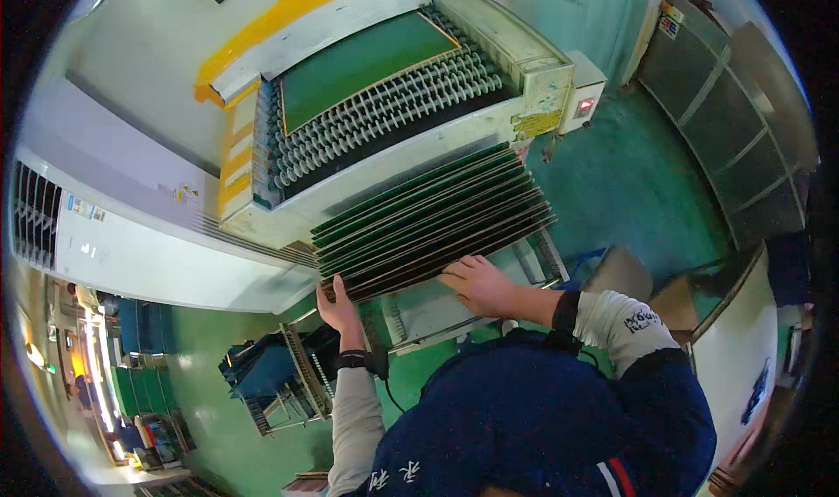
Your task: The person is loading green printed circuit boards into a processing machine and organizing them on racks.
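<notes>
Several thin dark-green panels (437, 204), like circuit boards, stand on edge in a row in a rack (428, 316) in front of me. At the left end of the nearest panels, my left hand (339, 312) is closed, with thumb and fingers around the corner. My right hand (481, 287) bends its fingers over the top edge of the nearest panel, right of its middle; part of its grip is hidden. Just beyond the rack is a roller conveyor machine (376, 117). One green panel (363, 69) lies flat on its rollers.
A white air conditioner (166, 243) reaches in from the left. On the floor at lower left stands another rack (306, 370) beside dark-blue panels (266, 370). A control box (584, 95) with a red switch hangs on the machine's right end. Large grey panels (725, 112) stand at far right.
</notes>
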`<action>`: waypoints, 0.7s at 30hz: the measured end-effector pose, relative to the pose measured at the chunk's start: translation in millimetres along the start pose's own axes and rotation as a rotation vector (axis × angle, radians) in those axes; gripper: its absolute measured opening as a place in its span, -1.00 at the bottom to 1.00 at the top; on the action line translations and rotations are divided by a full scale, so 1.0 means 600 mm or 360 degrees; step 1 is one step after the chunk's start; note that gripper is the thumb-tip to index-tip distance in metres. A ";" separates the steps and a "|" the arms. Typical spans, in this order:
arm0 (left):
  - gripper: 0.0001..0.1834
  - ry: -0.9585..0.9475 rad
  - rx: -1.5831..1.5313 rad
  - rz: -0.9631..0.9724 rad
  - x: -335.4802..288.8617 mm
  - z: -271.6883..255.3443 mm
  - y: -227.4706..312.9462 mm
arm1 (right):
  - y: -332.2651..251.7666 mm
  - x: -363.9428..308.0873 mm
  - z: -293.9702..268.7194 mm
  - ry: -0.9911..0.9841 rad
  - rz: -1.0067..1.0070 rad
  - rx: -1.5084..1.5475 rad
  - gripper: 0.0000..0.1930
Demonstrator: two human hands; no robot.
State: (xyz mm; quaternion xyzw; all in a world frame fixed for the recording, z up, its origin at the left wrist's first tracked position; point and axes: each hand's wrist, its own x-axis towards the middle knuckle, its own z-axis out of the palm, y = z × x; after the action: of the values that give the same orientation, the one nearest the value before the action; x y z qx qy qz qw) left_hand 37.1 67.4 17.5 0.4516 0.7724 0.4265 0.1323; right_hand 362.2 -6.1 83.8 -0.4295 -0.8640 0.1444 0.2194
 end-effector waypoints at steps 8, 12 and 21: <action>-0.33 0.0106 -0.0401 -0.0101 -0.035 -0.005 0.002 | 0.008 0.029 0.017 -0.0120 -0.0012 -0.0123 -0.73; -0.47 0.0168 -0.0276 -0.0001 -0.029 -0.023 0.005 | -0.011 0.042 0.043 -0.0175 0.0026 -0.0185 -0.81; -0.35 0.0331 -0.0034 -0.0013 -0.034 -0.038 -0.002 | -0.021 0.056 0.055 -0.0507 0.0214 -0.0098 -0.73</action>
State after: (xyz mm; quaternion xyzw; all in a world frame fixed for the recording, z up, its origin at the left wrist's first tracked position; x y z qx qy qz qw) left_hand 34.4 38.2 26.8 0.4002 0.7792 0.4789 0.0580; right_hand 319.5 11.6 69.3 -0.4645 -0.8612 0.1985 0.0562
